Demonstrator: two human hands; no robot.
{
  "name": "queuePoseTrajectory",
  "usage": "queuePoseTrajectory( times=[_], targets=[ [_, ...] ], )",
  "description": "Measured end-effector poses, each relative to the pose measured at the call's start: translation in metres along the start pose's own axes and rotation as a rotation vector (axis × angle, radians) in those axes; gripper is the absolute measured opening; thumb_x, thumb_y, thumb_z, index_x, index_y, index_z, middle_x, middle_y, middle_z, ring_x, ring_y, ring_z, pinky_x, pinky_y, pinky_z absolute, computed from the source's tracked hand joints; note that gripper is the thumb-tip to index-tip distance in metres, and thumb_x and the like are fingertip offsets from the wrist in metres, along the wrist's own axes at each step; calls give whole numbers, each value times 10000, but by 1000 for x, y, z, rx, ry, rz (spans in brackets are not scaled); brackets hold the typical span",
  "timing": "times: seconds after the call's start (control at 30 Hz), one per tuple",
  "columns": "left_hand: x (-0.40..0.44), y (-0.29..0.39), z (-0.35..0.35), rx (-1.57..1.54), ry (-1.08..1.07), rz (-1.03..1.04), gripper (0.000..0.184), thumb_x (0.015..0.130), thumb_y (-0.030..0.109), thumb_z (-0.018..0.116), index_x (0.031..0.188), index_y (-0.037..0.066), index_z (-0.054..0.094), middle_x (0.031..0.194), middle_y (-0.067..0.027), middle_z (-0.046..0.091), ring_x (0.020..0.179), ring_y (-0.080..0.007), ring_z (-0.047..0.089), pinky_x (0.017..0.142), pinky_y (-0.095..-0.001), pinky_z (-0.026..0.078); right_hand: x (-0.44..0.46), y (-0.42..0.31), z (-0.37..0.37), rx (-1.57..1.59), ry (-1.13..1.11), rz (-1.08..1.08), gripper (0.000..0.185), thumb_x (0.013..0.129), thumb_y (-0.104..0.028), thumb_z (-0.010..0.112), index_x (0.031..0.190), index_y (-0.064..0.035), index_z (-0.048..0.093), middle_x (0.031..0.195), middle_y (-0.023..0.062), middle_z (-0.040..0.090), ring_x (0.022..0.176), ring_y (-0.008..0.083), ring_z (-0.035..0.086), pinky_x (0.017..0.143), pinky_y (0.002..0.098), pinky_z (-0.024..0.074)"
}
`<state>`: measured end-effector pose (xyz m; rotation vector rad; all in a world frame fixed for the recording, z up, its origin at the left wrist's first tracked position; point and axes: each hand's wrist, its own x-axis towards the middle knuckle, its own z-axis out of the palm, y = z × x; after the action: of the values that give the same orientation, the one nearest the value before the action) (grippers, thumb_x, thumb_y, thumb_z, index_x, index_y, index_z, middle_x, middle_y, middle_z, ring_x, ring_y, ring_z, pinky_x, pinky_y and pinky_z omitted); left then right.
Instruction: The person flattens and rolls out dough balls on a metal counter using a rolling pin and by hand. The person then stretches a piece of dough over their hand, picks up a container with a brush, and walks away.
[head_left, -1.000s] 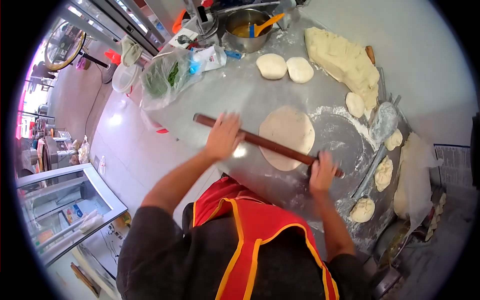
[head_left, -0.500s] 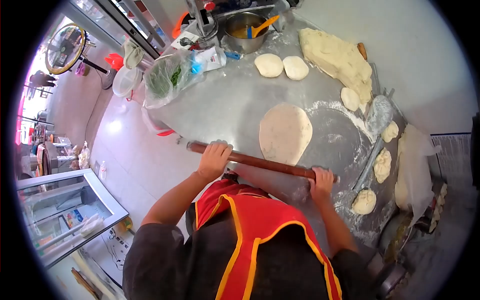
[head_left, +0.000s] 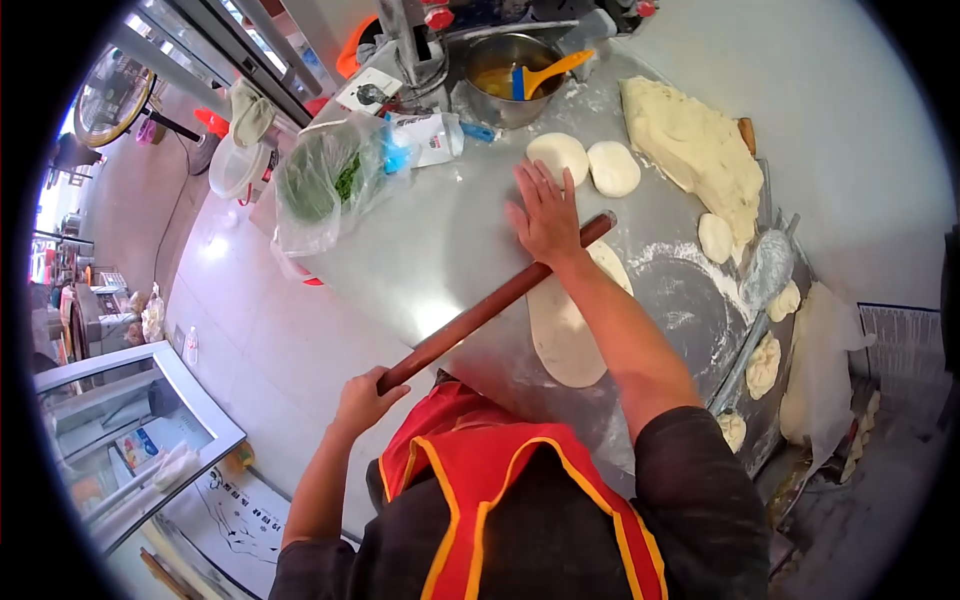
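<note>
My left hand [head_left: 364,402] is wrapped round the lower left end of the brown rolling pin [head_left: 470,318], which lies diagonally. My right hand [head_left: 547,215] has its fingers spread beyond the pin's upper part, with the palm by the pin. Its fingertips are close to the left one of two round dough pieces [head_left: 557,158]; the other dough piece [head_left: 613,169] is just right of it. Beneath the pin and my right forearm lies a flattened oval sheet of dough [head_left: 562,335], partly hidden.
A metal bowl [head_left: 489,101] with an orange brush [head_left: 555,72] stands at the back. A large dough slab [head_left: 695,150] and several small dough lumps lie along the right. A plastic bag of greens [head_left: 318,185] is at the left edge of the metal table [head_left: 420,245].
The rolling pin has turned from nearly crosswise to a steep diagonal. My right hand has moved up and opened; my left hand has moved down and left. The dough sheet looks longer.
</note>
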<state>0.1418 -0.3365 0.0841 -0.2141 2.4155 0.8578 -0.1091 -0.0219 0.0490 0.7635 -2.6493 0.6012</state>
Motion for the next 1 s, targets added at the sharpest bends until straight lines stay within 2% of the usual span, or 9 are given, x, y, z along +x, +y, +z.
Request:
queuePoseTrajectory(
  times=[0.07, 0.23, 0.4, 0.47, 0.57, 0.73, 0.87, 0.93, 1.0],
  targets=[
    [0, -7, 5, 35, -71, 25, 401, 821, 413, 721, 968, 46, 657, 801, -173, 679, 756, -360, 660, 673, -429, 509, -7, -3, -1, 37, -65, -5, 566, 888, -260, 579, 1397, -64, 430, 1428, 124, 457, 1349, 307, 398, 1132, 549, 227],
    [-13, -12, 41, 90, -215, 84, 430, 816, 479, 693, 965, 77, 658, 838, -176, 686, 801, -382, 656, 711, -464, 511, -164, -7, -76, -4, -289, 123, 569, 883, -272, 568, 1389, -30, 468, 1444, 175, 455, 1355, 322, 412, 1141, 538, 219],
    [0, -5, 23, 53, -129, 3, 453, 814, 493, 695, 947, 61, 665, 799, -174, 686, 780, -374, 663, 692, -449, 516, -46, 3, -27, -68, -241, -36, 592, 916, -279, 547, 1432, -39, 384, 1476, 152, 412, 1389, 314, 350, 1144, 537, 218],
    [6, 0, 15, 83, -45, 9, 464, 804, 493, 697, 937, 49, 667, 740, -149, 684, 718, -363, 664, 662, -437, 517, -3, 9, 0, -70, -115, -63, 587, 907, -285, 564, 1418, -47, 401, 1466, 129, 427, 1385, 311, 350, 1137, 543, 231],
    [-6, 19, 34, 87, -96, -19, 459, 817, 497, 681, 967, 63, 655, 782, -165, 685, 751, -374, 660, 674, -455, 516, -50, 14, -25, -46, -255, -55, 598, 897, -279, 575, 1420, -47, 398, 1475, 113, 419, 1384, 307, 354, 1135, 547, 234],
    [-44, 49, 111, 70, -164, -6, 479, 814, 530, 678, 945, 74, 615, 796, -180, 678, 777, -393, 655, 676, -479, 508, -190, 33, -110, 51, -326, -15, 552, 896, -240, 570, 1376, 2, 446, 1447, 174, 438, 1359, 331, 393, 1137, 558, 226],
    [-48, 53, 123, 124, -57, -28, 464, 796, 488, 721, 870, 43, 611, 732, -181, 660, 716, -395, 642, 650, -473, 494, -117, 16, -75, 59, -156, -15, 527, 922, -272, 550, 1384, -35, 459, 1450, 123, 457, 1368, 254, 394, 1154, 511, 216],
    [-51, 57, 129, 204, -49, -34, 460, 797, 487, 724, 866, 46, 616, 736, -181, 663, 719, -385, 647, 647, -467, 497, -126, 13, -58, 15, -196, -102, 535, 915, -283, 555, 1397, -71, 458, 1457, 109, 453, 1378, 231, 381, 1159, 503, 205],
    [-56, 63, 149, 170, -51, -68, 468, 798, 499, 719, 883, 48, 627, 737, -175, 665, 721, -383, 648, 649, -462, 500, -156, 23, -73, -14, -239, -33, 546, 916, -294, 553, 1408, -83, 448, 1471, 106, 437, 1380, 244, 377, 1159, 508, 203]
  ],
)
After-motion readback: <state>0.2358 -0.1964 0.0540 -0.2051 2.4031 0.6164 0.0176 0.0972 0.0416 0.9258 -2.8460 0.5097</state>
